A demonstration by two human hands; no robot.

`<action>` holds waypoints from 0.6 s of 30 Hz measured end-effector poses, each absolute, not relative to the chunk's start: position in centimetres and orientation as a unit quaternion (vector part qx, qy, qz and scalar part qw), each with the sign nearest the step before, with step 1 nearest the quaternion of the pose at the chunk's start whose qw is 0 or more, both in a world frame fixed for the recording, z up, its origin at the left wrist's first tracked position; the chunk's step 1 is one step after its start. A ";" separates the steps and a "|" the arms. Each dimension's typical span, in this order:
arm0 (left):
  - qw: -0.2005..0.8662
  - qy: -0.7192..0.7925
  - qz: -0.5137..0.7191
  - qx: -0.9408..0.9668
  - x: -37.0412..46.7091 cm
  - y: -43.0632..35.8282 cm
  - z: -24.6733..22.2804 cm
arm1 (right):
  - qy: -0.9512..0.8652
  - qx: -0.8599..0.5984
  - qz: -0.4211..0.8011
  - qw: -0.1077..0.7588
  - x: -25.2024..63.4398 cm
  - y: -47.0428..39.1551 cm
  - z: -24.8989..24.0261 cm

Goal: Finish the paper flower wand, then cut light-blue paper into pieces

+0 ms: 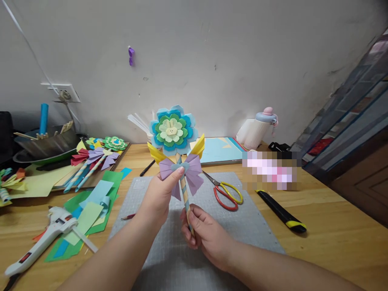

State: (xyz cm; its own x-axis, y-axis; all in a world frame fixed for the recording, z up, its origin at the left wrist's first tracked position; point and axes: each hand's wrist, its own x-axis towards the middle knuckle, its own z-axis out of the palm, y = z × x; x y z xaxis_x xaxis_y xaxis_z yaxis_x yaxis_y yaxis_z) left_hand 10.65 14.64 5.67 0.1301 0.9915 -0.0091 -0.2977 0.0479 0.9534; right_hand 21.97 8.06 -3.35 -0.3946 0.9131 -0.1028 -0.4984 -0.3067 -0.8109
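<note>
A paper flower wand [171, 130] stands upright above the grey cutting mat [242, 226]. Its head has layered blue, green and cream petals with a small face in the centre. Below the head are yellow paper leaves, a pleated purple bow [194, 171] and a pale blue heart. My left hand [160, 194] is closed around the upper stick, its thumb pressing on the heart. Lower down, my right hand [206, 230] grips the striped stick near its bottom end. Scissors [226, 194] with red and yellow handles lie on the mat behind my right hand.
At left lie a white glue gun [42, 240], coloured paper sheets [100, 194] and finished paper wands [97, 157]. A metal pot [51, 141] stands behind. A black-and-yellow utility knife [281, 212] lies at right. Further back are a white bottle [257, 129] and a light blue folder [215, 149].
</note>
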 end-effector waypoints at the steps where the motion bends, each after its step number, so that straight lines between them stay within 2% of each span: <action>1: 0.608 0.390 0.532 0.442 10.7 14.6 5.7 | -0.362 -0.289 0.752 0.469 22.0 8.1 -3.4; 7: 0.587 0.395 0.546 0.449 10.9 14.6 5.3 | -0.343 -0.284 0.755 0.482 22.0 8.0 -2.9; 12: 0.426 0.455 0.649 0.436 10.5 14.6 5.3 | -0.338 -0.301 0.721 0.525 22.3 8.4 -2.8; 18: 0.291 0.473 0.606 0.569 9.2 13.0 7.8 | -0.415 -0.362 0.631 0.546 22.6 8.6 -3.1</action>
State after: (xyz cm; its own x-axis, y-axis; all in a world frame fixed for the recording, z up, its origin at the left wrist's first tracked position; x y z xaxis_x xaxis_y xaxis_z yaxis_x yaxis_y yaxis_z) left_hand 9.23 13.03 7.84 -0.1834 0.8914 0.4144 0.1862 -0.3825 0.9050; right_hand 22.64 8.55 -3.07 -0.1418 0.9899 -0.0034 -0.3891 -0.0589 -0.9193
